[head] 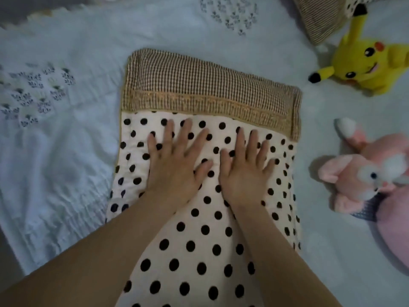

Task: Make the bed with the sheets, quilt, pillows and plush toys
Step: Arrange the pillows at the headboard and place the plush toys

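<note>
Pale bed sheet (66,173) forms the ground. On it lies a polka-dot pillow (199,229), long axis running near to far, its checked band at the far end. Left hand (174,165) and right hand (245,171) rest flat on it, fingers spread wide, holding nothing. Yellow plush toy (363,63) and pink plush toy (363,173) lie right of the pillow, nearer the right hand, well apart from both hands. A second pillow (321,16) lies far right.
</note>
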The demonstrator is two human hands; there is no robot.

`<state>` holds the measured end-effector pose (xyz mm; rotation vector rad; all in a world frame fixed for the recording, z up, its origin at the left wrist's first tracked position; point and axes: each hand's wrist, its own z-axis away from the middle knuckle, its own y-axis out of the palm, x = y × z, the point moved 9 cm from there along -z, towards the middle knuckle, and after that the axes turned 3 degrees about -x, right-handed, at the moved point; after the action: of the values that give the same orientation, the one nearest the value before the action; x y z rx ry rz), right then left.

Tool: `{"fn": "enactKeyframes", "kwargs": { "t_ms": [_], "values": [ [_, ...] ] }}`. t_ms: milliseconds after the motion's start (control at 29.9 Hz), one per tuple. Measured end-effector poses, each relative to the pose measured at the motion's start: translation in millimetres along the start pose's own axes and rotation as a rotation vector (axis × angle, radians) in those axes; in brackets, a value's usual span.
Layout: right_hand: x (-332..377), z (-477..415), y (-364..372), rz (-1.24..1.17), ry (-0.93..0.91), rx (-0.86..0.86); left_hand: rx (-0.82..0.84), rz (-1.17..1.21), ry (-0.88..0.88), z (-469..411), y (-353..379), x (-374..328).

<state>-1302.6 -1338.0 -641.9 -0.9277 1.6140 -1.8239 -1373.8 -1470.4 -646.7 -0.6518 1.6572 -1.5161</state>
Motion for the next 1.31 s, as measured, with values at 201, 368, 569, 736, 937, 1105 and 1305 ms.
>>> {"fn": "enactKeyframes", "kwargs": {
  "t_ms": [201,368,569,736,937,1105,1305],
  "values": [
    [15,-71,-69,-0.155,-0.026,-0.321,-0.287,0.031,-0.030,-67,-58,3],
    [43,-98,5,-0.046,-0.134,-0.059,-0.032,-0.076,-0.091,-109,2,31],
    [28,-132,-9,-0.022,-0.090,-0.151,-0.115,-0.082,-0.157,-142,-12,26],
    [13,-148,-14,-0.152,-0.078,-0.086,-0.060,0.011,-0.134,-155,-16,23],
    [-34,-108,1,-0.270,0.053,0.042,0.027,0.031,-0.040,-123,0,1],
    [-26,-46,-41,-0.188,-0.001,-0.175,-0.149,-0.018,0.108,-69,-33,-30],
    [-29,23,-67,-0.173,0.068,-0.178,-0.165,0.163,0.037,1,-56,-37]
  ]
}}
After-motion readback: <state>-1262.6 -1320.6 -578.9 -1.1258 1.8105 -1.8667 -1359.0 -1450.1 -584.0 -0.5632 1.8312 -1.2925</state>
